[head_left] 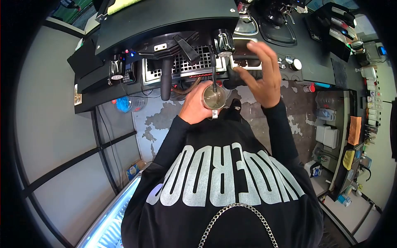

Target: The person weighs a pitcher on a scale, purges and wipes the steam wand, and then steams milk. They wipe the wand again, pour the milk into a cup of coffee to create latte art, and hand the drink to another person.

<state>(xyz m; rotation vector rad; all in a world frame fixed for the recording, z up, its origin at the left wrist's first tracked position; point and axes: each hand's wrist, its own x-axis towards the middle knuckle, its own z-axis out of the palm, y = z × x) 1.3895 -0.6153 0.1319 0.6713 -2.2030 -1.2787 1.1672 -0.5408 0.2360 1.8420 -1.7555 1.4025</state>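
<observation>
My left hand (193,106) is wrapped around a metal milk pitcher (214,114), its handle toward my body. The steam wand (213,64) of the espresso machine (173,18) reaches down into the pitcher's mouth. What liquid is inside, if any, I cannot make out. Raised to the right of the wand, my right hand (266,80) has its fingers apart and holds nothing. It is near the shiny black knob (224,43) on the machine's front. A black portafilter handle (166,78) sticks out toward me, left of the pitcher, above the drip grate (151,73).
A second knob (116,68) sits at the machine's left. On the right counter are a knock box (250,64), a small white-topped round item (295,64) and a grinder (275,16). Shelves (326,136) with jugs stand at right, and a lit glass case (111,215) behind left.
</observation>
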